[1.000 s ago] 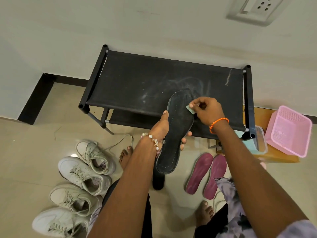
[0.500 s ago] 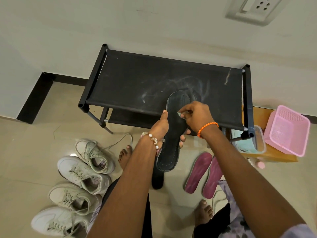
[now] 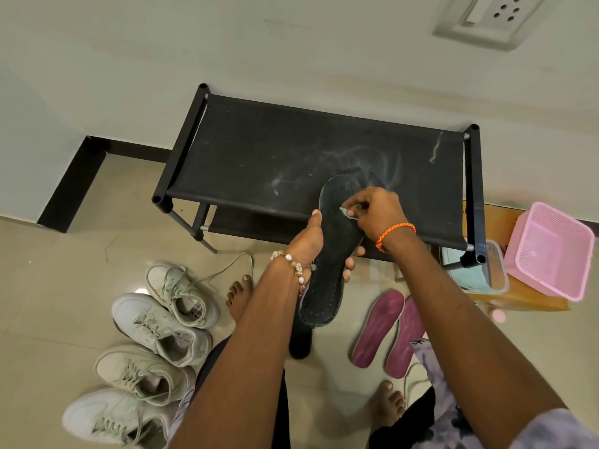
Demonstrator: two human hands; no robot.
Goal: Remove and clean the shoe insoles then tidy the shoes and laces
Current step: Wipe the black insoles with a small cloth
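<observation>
My left hand [image 3: 311, 244] grips a black insole [image 3: 334, 241] around its middle, thumb on the left edge and fingers under the right edge. The insole's toe rests on the black shoe rack [image 3: 259, 157]. My right hand [image 3: 372, 212] pinches a small pale green wipe [image 3: 346, 212] against the insole's upper half. A second black insole [image 3: 299, 343] lies on the floor below it, mostly hidden. Two maroon insoles [image 3: 385, 332] lie side by side on the floor to the right. Several white sneakers [image 3: 155, 332] with loose laces stand in a row at the lower left.
A pink plastic basket [image 3: 551, 251] and a clear container [image 3: 479, 273] sit on a wooden box [image 3: 518, 296] right of the rack. My bare feet [image 3: 240, 296] stand on the tiled floor between shoes and insoles. The wall is right behind the rack.
My right hand slid the wipe from the insole's right edge near the toe leftwards and down across its surface. My left hand kept its hold.
</observation>
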